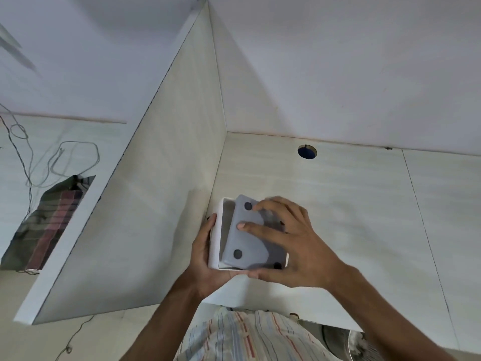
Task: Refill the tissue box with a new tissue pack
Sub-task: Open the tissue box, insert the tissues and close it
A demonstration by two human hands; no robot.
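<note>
We are looking down at a pale, wood-grain desk top (pixel 338 204) tucked into a corner, with a round cable hole (pixel 307 151) cut near its back edge, showing blue inside. A thin seam (pixel 426 230) runs across the surface on the right. Behind it rises a plain white wall (pixel 338 74), evenly lit, no hard shadows. On our left stands a tall side panel (pixel 156 191) in the same pale grain, its white front edge angling toward us. Beyond that panel we see another light surface (pixel 15 178) with thin grey cables (pixel 75 160) looping over it, and a dark checked cloth (pixel 52 220) lying beside the panel.
</note>
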